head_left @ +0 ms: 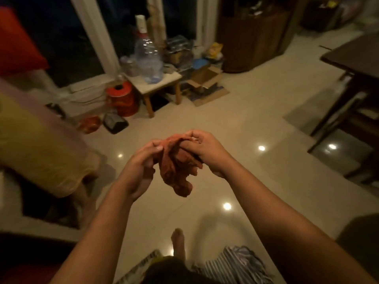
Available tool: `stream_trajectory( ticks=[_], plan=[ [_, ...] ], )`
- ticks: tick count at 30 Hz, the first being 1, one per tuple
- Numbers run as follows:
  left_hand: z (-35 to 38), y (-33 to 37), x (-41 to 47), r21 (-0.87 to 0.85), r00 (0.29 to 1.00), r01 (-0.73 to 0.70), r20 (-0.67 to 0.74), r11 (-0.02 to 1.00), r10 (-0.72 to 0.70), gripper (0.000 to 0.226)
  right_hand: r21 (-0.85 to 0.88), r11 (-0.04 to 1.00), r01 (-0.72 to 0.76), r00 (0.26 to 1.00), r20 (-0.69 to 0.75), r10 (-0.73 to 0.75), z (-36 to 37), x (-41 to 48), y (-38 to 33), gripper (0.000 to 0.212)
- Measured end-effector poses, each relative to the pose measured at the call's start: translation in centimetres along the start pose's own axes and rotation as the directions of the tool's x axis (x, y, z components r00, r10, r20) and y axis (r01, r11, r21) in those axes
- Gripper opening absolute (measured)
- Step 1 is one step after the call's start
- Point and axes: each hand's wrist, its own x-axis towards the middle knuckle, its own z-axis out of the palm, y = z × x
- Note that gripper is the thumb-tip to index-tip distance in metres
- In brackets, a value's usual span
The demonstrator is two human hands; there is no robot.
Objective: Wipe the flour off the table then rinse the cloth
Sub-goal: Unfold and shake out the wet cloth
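A crumpled orange-red cloth [177,167] hangs in the air between both hands, above the pale tiled floor. My left hand [139,167] pinches its upper left edge with thumb and fingertips. My right hand [205,152] grips the top right of the cloth, its fingers curled into the folds. The bulk of the cloth droops below the hands. A dark wooden table [356,56] stands at the right edge of the view; no flour can be made out on it.
A small white stool [155,83] carries a large clear water bottle [148,58], with an orange-red tin [122,99] and an open cardboard box [205,80] beside it. Yellow cushioned furniture [41,144] fills the left. My bare foot [178,240] shows below.
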Motion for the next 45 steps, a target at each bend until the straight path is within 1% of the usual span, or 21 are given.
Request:
stream_trajectory(
  ticks=[2, 5, 7, 10, 13, 18, 20, 23, 25, 27, 31, 33, 36, 38, 41, 43, 45],
  plan=[
    [2.3, -0.5, 4.8, 0.015, 1.0, -0.002, 0.019, 1.0, 0.002, 0.032, 0.0, 1.0, -0.015, 0.994, -0.109, 0.015, -3.6, 1.6, 0.8, 0.016],
    [5.5, -0.8, 12.1, 0.043, 0.994, -0.033, 0.104, 0.999, 0.028, 0.021, -0.004, 1.0, -0.029, 0.961, -0.275, 0.027, -8.9, 4.6, 1.6, 0.009],
    [7.4, -0.5, 16.9, 0.057, 0.989, -0.028, 0.149, 0.998, 0.02, 0.018, -0.006, 0.999, -0.051, 0.933, -0.356, 0.046, -12.4, 6.4, 1.9, 0.006],
    [10.3, 0.6, 23.4, 0.07, 0.983, -0.022, 0.182, 0.997, 0.009, 0.018, -0.028, 0.993, -0.112, 0.882, -0.464, 0.086, -17.4, 8.0, 1.7, 0.01],
    [13.6, 1.8, 29.7, 0.079, 0.969, -0.025, 0.248, 0.997, 0.005, 0.027, -0.009, 0.983, -0.182, 0.813, -0.564, 0.145, -22.6, 8.7, 1.4, 0.014],
    [20.8, 3.6, 40.4, 0.075, 0.911, 0.04, 0.407, 0.996, -0.067, 0.056, -0.04, 0.975, -0.219, 0.727, -0.673, 0.136, -32.6, 9.4, 1.9, 0.018],
    [24.7, 4.0, 44.5, 0.1, 0.885, 0.059, 0.454, 0.993, -0.099, 0.057, -0.023, 0.976, -0.217, 0.696, -0.705, 0.138, -37.1, 10.2, 2.7, 0.024],
    [30.3, 4.5, 50.4, 0.194, 0.87, 0.005, 0.482, 0.981, -0.1, 0.041, -0.017, 0.974, -0.228, 0.671, -0.728, 0.144, -44.0, 12.2, 3.6, 0.029],
    [33.3, 4.9, 54.8, 0.292, 0.865, -0.081, 0.495, 0.953, -0.078, 0.026, -0.017, 0.963, -0.268, 0.656, -0.736, 0.169, -48.5, 13.9, 4.1, 0.022],
    [35.9, 5.9, 58.7, 0.379, 0.875, -0.174, 0.483, 0.909, -0.034, 0.015, -0.024, 0.953, -0.303, 0.655, -0.731, 0.19, -52.7, 15.9, 3.9, 0.014],
    [40.9, 8.5, 66.5, 0.4, 0.876, -0.28, 0.479, 0.873, 0.062, 0.008, -0.032, 0.943, -0.33, 0.661, -0.722, 0.207, -61.3, 21.2, 3.1, 0.006],
    [42.9, 9.2, 71.0, 0.393, 0.879, -0.315, 0.463, 0.864, 0.11, 0.008, -0.044, 0.944, -0.327, 0.666, -0.719, 0.197, -65.2, 24.5, 2.9, 0.007],
    [45.7, 9.9, 78.7, 0.369, 0.909, -0.285, 0.398, 0.885, 0.127, 0.01, -0.035, 0.945, -0.325, 0.65, -0.734, 0.197, -70.6, 29.5, 3.6, 0.014],
    [47.9, 10.4, 84.3, 0.298, 0.919, -0.231, 0.38, 0.926, 0.107, 0.012, -0.045, 0.939, -0.341, 0.631, -0.751, 0.193, -74.0, 32.9, 4.0, 0.018],
    [51.7, 11.2, 92.8, 0.221, 0.909, -0.184, 0.409, 0.958, 0.08, 0.017, -0.033, 0.931, -0.363, 0.585, -0.786, 0.2, -78.8, 38.0, 4.4, 0.014],
    [54.1, 12.0, 98.0, 0.189, 0.903, -0.135, 0.427, 0.973, 0.042, 0.022, -0.001, 0.92, -0.391, 0.547, -0.805, 0.231, -81.6, 41.2, 4.2, 0.013],
    [56.9, 13.4, 102.9, 0.175, 0.886, -0.098, 0.464, 0.98, 0.006, 0.025, 0.042, 0.926, -0.375, 0.512, -0.823, 0.245, -84.3, 44.3, 3.9, 0.015]
  ],
)
